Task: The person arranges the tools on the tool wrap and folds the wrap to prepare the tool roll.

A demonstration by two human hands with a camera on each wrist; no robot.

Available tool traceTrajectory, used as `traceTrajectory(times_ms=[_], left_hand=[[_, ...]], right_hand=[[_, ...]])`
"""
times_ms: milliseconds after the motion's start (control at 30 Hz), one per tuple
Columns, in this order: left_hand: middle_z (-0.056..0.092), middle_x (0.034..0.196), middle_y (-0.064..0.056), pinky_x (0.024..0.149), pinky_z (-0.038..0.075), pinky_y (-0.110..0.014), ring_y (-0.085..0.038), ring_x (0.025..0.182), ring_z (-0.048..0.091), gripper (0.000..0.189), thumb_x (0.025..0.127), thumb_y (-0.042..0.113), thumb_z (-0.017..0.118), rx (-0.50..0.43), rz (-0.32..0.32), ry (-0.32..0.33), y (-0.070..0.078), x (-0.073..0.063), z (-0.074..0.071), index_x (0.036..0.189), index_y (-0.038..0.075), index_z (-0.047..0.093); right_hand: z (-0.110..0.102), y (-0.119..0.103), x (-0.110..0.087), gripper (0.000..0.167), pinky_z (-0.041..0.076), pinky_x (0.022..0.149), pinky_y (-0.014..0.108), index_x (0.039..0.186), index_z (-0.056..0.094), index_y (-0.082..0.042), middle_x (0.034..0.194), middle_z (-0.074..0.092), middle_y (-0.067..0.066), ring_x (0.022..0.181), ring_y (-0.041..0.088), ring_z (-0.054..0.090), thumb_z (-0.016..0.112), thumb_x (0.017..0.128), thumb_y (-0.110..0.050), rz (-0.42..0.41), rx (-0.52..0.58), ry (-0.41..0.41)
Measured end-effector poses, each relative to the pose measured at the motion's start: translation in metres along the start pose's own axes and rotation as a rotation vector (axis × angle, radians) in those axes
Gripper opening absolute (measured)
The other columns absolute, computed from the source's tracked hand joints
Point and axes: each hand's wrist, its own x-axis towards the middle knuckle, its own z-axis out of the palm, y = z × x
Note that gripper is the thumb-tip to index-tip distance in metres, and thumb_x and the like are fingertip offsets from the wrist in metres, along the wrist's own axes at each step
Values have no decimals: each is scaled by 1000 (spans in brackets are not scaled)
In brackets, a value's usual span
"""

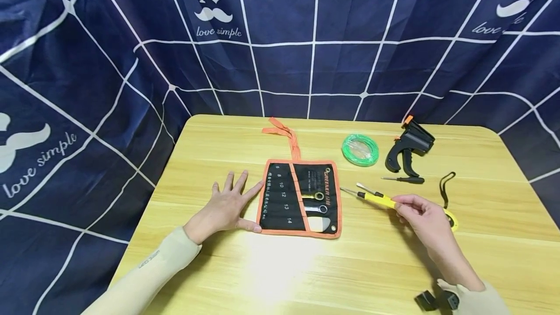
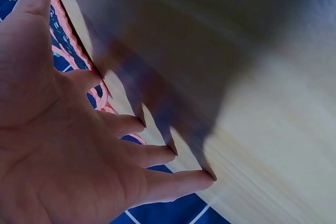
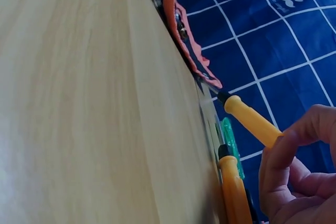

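A black tool pouch with orange edging lies flat on the table, two wrenches and a pale rounded piece showing in its pockets. My left hand rests with spread fingers at its left edge, thumb and index finger touching the border. To the right of the pouch, my right hand pinches a yellow-handled screwdriver by the handle end. Its shaft points left, the tip close to the pouch's right edge. A second yellow-handled screwdriver lies on the table beside it, partly hidden in the head view.
Behind the right hand are a green coil, a black clamp with orange parts and a small black screwdriver. A yellow round thing with a black strap is partly covered by the hand. Orange ties extend behind the pouch.
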Motion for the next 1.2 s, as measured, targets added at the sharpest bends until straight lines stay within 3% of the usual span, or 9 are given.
traceTrajectory(times_ms=[300,633,1033,1200], left_hand=[[14,177,-29,105,32,-88,-65,155,19,127,77,87,73,23,10,-6,0,1,0,177,28,22],[16,177,-30,103,34,-88,-66,154,21,126,78,88,72,40,21,15,-1,1,1,177,27,22],[19,176,-30,102,34,-89,-66,153,24,125,78,86,75,28,22,33,-2,-1,0,176,25,27],[18,176,-29,103,33,-88,-65,154,23,125,78,85,75,27,10,14,0,-1,-2,176,27,26]], right_hand=[[2,-5,0,10,57,67,20,109,82,-1,90,79,1,75,8,69,75,103,-2,-52,143,-14],[14,-13,4,19,60,69,23,118,76,8,90,78,5,77,8,70,74,105,-5,-71,70,-92],[45,-19,29,28,55,64,24,125,71,15,91,77,5,74,7,66,72,104,-4,-115,36,-180],[57,-20,38,29,54,62,24,127,69,16,92,76,6,73,8,65,69,104,-1,-97,37,-210]])
